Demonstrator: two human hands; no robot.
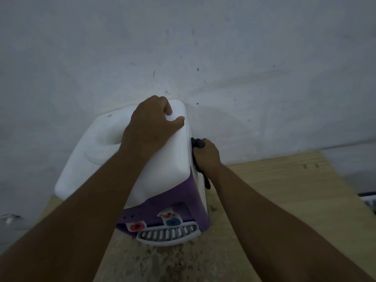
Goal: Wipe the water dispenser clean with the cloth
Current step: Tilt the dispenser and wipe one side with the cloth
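Plain domestic-looking room: scuffed white painted wall (223, 58) behind a stained pale wooden tabletop (284, 190) bearing a white-and-purple water dispenser (168, 169).

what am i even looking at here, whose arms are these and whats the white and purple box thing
There is no machine here, just a person. The single picture comes from a camera worn on their head, looking forward and down, so the two arms reaching in from the bottom are their own.

The white and purple box is a small water dispenser, seen from above. It stands on a wooden table against a pale wall. On its front you can see a red tap, a blue tap and a slotted drip tray.

The left hand rests on the top, fingers curled over the back corner, apparently steadying it. The right hand grips a dark cloth against the dispenser's right side.
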